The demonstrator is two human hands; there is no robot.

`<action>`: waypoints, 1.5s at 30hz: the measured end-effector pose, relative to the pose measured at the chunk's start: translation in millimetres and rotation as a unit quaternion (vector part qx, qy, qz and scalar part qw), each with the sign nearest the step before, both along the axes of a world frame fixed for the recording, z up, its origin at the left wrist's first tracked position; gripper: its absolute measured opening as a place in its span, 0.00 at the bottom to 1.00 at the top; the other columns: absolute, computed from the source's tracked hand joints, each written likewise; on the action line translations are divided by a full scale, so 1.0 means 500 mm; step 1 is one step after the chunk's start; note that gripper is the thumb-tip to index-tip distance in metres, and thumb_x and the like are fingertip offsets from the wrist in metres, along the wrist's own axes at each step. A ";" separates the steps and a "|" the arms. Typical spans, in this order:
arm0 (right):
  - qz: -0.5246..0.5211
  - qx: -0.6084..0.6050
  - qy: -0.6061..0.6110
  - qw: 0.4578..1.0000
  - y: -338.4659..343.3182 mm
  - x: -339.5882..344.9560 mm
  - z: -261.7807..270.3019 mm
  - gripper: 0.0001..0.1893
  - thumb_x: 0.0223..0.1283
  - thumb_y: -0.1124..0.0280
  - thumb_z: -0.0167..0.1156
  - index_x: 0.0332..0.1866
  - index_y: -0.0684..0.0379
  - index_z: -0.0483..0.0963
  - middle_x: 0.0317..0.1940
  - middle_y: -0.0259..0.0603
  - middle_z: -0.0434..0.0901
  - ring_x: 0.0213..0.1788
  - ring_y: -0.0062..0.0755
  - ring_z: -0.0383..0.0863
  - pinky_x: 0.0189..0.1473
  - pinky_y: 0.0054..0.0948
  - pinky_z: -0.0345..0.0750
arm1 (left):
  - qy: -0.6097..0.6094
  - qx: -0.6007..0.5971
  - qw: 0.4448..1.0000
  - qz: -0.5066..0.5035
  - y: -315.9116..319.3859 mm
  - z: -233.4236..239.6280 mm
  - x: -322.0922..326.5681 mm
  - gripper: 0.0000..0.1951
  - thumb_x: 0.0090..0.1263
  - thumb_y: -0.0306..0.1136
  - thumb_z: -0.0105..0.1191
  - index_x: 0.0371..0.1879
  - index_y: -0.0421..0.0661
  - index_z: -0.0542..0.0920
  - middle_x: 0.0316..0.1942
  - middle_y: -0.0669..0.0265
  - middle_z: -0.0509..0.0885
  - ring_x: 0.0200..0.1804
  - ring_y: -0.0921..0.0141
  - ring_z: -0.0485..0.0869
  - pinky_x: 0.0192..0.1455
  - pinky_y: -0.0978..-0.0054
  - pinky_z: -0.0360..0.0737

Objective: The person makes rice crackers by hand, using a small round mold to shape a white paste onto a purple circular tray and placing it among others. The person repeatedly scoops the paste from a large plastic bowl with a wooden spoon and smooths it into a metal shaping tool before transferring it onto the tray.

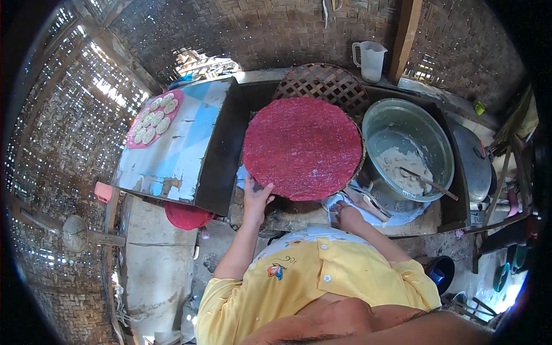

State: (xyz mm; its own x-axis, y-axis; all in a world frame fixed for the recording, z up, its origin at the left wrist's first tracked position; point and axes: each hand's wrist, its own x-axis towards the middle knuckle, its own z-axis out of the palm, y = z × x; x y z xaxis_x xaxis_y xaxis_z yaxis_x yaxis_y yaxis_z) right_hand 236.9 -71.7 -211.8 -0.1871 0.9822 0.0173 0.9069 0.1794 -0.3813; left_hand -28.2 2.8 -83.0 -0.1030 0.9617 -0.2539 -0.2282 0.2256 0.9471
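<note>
A round tray covered in red woven cloth point(304, 146) lies before me above the work table. My left hand point(257, 198) holds its near-left rim, the thumb over the edge. My right hand point(349, 217) is low at the tray's near-right side, by a white and light-blue sheet point(403, 217); its fingers are partly hidden, so I cannot tell whether they grip anything. Beside that hand lies a wooden tool point(368, 203), its kind unclear. To the right, a large grey-green plastic basin point(373, 133) contains pale dough point(399, 166), with a wooden stick point(431, 184) leaning across its rim.
At left, a blue-and-white covered box point(189, 142) bears a pink mat point(139, 125) with several pale dough rounds point(157, 117). Another red round piece point(187, 215) sits below it. Behind the tray leans a lattice basket tray point(321, 84); a plastic jug point(372, 60) stands on the ledge.
</note>
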 end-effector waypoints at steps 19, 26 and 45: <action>-0.142 0.032 0.131 0.981 -0.032 0.128 0.406 0.05 0.42 0.80 0.54 0.27 0.60 0.72 0.27 0.47 0.73 0.30 0.43 0.76 0.32 0.34 0.72 | 0.006 0.045 0.998 -0.048 0.027 -0.009 0.000 0.43 0.46 0.12 0.54 0.64 0.46 0.49 0.54 0.59 0.68 0.50 0.67 0.74 0.42 0.75 0.77; -0.026 0.235 0.043 0.971 0.075 0.024 0.376 0.07 0.39 0.81 0.54 0.28 0.60 0.70 0.29 0.43 0.73 0.33 0.42 0.76 0.33 0.35 0.74 | 0.007 0.075 0.997 -0.026 0.030 -0.034 0.012 0.49 0.43 0.10 0.55 0.66 0.47 0.44 0.60 0.57 0.61 0.58 0.62 0.69 0.55 0.68 0.71; -0.210 -0.131 -0.180 0.952 -0.036 0.179 0.020 0.21 0.44 0.59 0.63 0.41 0.63 0.73 0.36 0.53 0.77 0.40 0.46 0.78 0.43 0.40 0.74 | 0.078 0.212 0.966 0.123 0.028 0.081 -0.031 0.36 0.57 0.20 0.54 0.64 0.45 0.52 0.63 0.59 0.56 0.47 0.73 0.67 0.50 0.75 0.67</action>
